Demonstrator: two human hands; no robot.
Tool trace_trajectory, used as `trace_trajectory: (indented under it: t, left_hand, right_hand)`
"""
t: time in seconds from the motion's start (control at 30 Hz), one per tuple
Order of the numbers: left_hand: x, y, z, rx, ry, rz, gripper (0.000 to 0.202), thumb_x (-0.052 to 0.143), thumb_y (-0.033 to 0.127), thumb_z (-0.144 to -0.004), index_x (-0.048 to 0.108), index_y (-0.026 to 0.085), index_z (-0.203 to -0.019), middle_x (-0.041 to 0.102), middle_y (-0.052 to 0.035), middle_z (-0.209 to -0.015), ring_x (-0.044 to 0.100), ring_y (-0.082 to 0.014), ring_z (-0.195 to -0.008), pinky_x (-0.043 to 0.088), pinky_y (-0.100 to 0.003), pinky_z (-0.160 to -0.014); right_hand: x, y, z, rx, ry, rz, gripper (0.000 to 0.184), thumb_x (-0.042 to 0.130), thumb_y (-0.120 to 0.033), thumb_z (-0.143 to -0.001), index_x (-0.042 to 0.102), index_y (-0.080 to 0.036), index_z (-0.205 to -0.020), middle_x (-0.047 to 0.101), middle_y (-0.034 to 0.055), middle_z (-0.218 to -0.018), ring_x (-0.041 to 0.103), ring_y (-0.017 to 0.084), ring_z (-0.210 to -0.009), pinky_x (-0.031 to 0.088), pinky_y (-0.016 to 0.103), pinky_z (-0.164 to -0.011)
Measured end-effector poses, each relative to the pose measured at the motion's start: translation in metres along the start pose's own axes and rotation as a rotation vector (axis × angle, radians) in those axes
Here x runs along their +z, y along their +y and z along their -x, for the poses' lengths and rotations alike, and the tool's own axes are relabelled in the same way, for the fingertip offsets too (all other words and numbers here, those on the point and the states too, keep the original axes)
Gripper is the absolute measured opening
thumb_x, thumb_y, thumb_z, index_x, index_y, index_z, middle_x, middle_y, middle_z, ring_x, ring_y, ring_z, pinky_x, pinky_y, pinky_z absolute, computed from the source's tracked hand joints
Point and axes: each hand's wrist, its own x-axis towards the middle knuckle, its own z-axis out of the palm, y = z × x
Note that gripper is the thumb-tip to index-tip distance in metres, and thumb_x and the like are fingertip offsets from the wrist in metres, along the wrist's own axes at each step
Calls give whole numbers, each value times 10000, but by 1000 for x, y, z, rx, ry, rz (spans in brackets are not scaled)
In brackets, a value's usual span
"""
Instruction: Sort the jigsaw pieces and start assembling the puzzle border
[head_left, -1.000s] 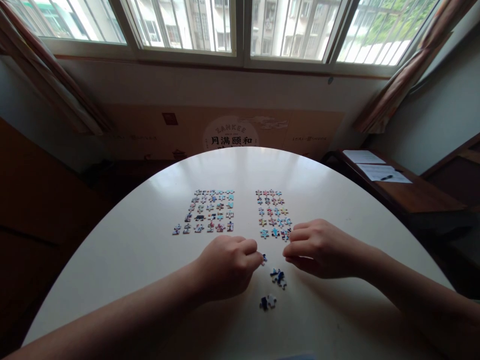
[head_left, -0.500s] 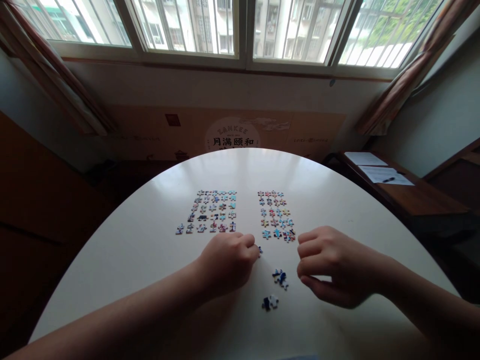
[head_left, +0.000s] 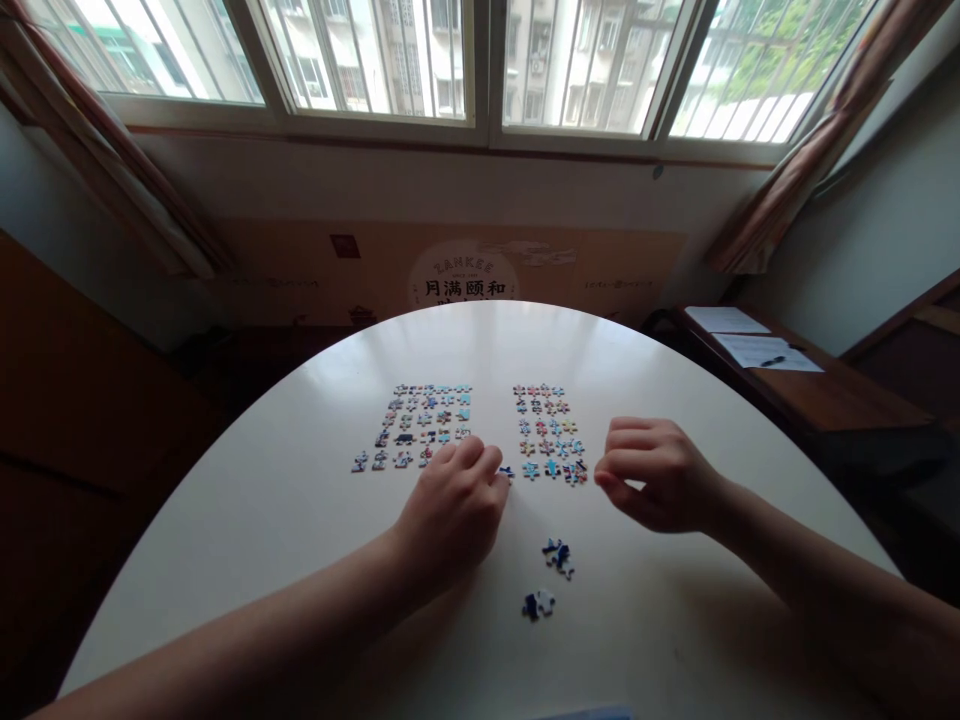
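Note:
A small dark blue and white jigsaw puzzle piece [head_left: 508,473] shows at the fingertips of my left hand [head_left: 459,500], which is closed on it low over the white table. The hand covers part of the lower row of the left group of puzzle pieces [head_left: 405,439]. Just right of the piece lies the right group of puzzle pieces [head_left: 553,469], set out in short rows. My right hand [head_left: 656,475] is curled closed beside that group's lower right corner, thumb against fingers; anything inside is hidden. Nearer me lie two small clusters of loose pieces, one dark blue [head_left: 559,557] and one blue and white [head_left: 538,603].
The round white table [head_left: 285,560] has its curved far edge toward a printed cardboard panel [head_left: 360,270] under the window. To the right, a wooden table [head_left: 862,400] bears papers [head_left: 769,352] and a pen. A bluish edge [head_left: 592,714] shows at the bottom.
My left hand has moved slightly away from me with the puzzle piece, up to the level of the lower rows. My right hand has also shifted a little farther forward, still curled.

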Motion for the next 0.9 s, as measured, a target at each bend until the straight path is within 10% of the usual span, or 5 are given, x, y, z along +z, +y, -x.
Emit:
trace_trajectory:
  t: [0.2,0.4,0.67,0.9]
  left_hand:
    - [7,1,2,-35,118,-9,235,536,166,-868,746,151,-974,618,-132,-1365,478,-305,-1302,182,-586,-1217]
    - [12,1,2,-54,98,-19,280,565,221,-850,739,135,-1052,576,-140,-1441,414,-324,-1411,15,-601,-1260]
    - [13,2,0,-83,65,-7,309,577,322,-901,732,132,-1090,568,-141,-1453,406,-328,-1427,-12,-579,-1268]
    - [14,2,1,-83,71,-17,306,570,314,-897,732,125,-1075,567,-149,-1452,408,-330,-1426,-27,-572,-1269]
  right_hand:
    - [2,-6,-1,-10,-78,74,278,553,-192,-933,552,-202,-655,505,-6,-597,388,141,-569,335,298,-543]
    - [3,22,8,95,90,79,302,544,-184,-944,550,-198,-642,527,-4,-580,442,133,-559,344,284,-534]
    - [15,-32,-4,51,-340,1,161,583,-332,-970,696,-221,-944,668,26,-809,540,169,-732,417,324,-702]
    - [24,-32,-1,72,-504,-99,84,618,-286,-937,679,-232,-960,701,17,-881,566,178,-838,423,330,-794]
